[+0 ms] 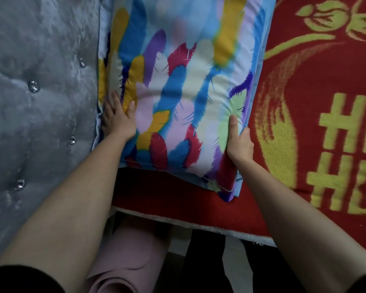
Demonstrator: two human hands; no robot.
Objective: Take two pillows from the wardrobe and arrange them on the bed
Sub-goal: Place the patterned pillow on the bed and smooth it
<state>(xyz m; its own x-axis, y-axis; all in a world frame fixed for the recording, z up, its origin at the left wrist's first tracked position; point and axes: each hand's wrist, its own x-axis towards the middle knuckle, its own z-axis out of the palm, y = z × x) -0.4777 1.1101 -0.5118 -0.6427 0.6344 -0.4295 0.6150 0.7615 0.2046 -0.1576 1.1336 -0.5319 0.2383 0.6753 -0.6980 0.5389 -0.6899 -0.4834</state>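
At far left we see the grey tufted headboard (pixel 36 98), crushed-velvet look, studded with shiny buttons. Our left hand (pixel 117 118) lies flat and open on the pillow's left side, fingers spread, palm pressing into the fabric right beside the headboard; it grips nothing. The pillow (pixel 178 92), printed with multicoloured feathers on a pale blue case, lies on the bed with its left edge touching the headboard and its right edge over the red blanket (pixel 317 115). Our right hand (pixel 239 142) is closed on the pillow's right edge near the lower corner: thumb on top, fingers tucked under and out of sight. The red blanket carries a yellow-green pattern and lettering. Below the bed edge, between our forearms, a rolled pink mat (pixel 131 265) lies on the floor.
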